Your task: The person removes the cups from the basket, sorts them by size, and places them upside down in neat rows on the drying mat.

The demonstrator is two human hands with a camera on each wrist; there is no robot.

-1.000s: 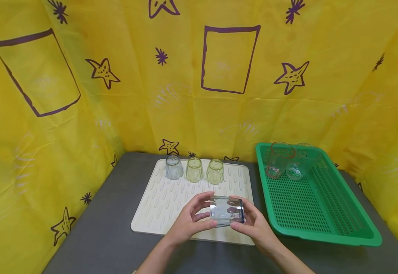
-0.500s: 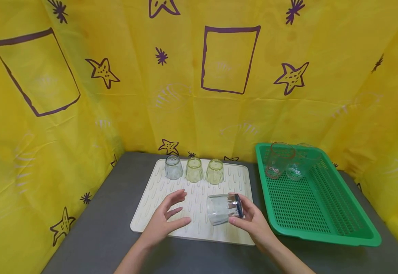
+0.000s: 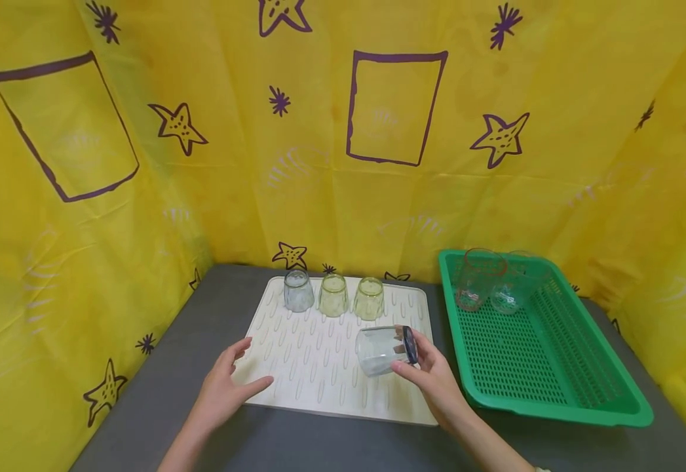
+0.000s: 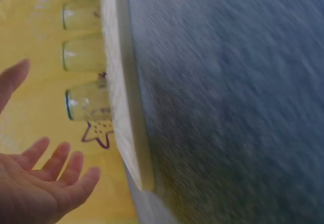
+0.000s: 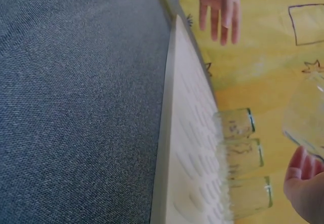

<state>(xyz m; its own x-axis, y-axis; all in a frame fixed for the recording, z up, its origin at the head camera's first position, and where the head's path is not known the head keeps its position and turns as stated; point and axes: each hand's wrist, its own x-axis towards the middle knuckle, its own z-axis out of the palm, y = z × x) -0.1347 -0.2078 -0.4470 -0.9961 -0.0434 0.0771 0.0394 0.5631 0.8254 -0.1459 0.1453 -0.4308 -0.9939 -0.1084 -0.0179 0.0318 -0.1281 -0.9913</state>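
My right hand grips a clear glass by its dark bluish base. The glass lies sideways in the air over the right part of a white drying mat, its mouth facing left. My left hand holds nothing; its fingers and thumb are spread apart by the mat's left edge. At the back of the mat, a bluish glass and two yellow-green glasses, one in the middle and one on the right, stand upside down in a row. In the right wrist view the held glass is partly cut off.
A green basket sits right of the mat. At its back stand a pink-rimmed glass and a clear glass. The table is dark grey, and a yellow patterned curtain surrounds it.
My left hand has let go of the glass and moved left, away from it. The right hand keeps the glass, now slightly farther back and a little tilted.
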